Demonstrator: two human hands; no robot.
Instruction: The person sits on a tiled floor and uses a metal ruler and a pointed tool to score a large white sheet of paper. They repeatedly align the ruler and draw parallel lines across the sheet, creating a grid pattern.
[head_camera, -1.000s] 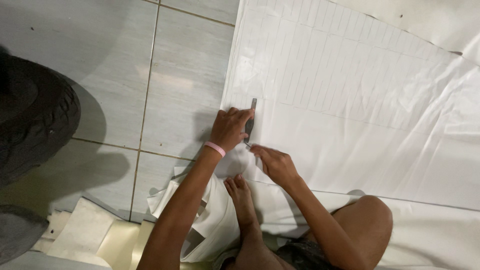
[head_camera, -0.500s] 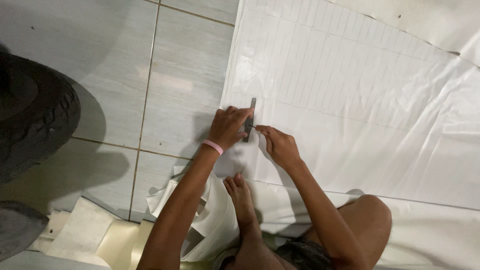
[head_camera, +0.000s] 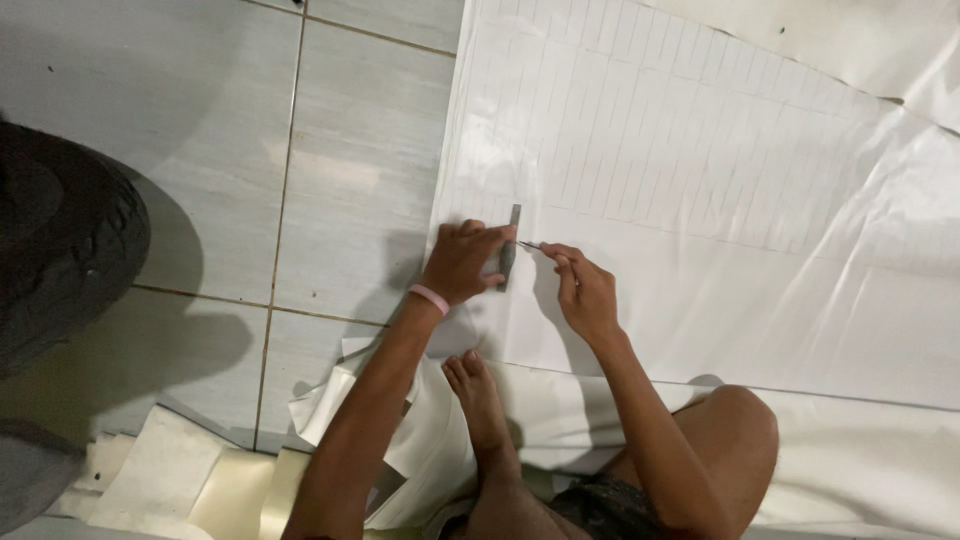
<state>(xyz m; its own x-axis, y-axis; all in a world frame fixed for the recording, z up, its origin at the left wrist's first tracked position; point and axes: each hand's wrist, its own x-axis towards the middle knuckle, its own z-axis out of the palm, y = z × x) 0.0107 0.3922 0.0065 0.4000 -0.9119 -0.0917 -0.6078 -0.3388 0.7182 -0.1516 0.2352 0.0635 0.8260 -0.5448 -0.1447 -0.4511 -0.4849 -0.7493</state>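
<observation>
A large white sheet (head_camera: 700, 200) ruled with thin parallel lines lies on the tiled floor. My left hand (head_camera: 462, 262), with a pink band at the wrist, presses a short metal ruler (head_camera: 510, 247) flat on the sheet near its left edge. My right hand (head_camera: 583, 290) pinches a thin pointed tool (head_camera: 530, 244) whose tip touches the ruler's right side. My bare foot (head_camera: 480, 395) rests on the sheet just below both hands, and my knee (head_camera: 735, 420) is at the lower right.
A dark tyre (head_camera: 60, 250) sits at the left on the grey floor tiles (head_camera: 340, 180). Loose white and cream paper pieces (head_camera: 200, 480) are heaped at the lower left. More white sheeting (head_camera: 850, 40) overlaps at the top right.
My right hand has moved up and to the right from the crumpled sheet edge, bringing the thin tool against the ruler. My left hand has stayed on the ruler.
</observation>
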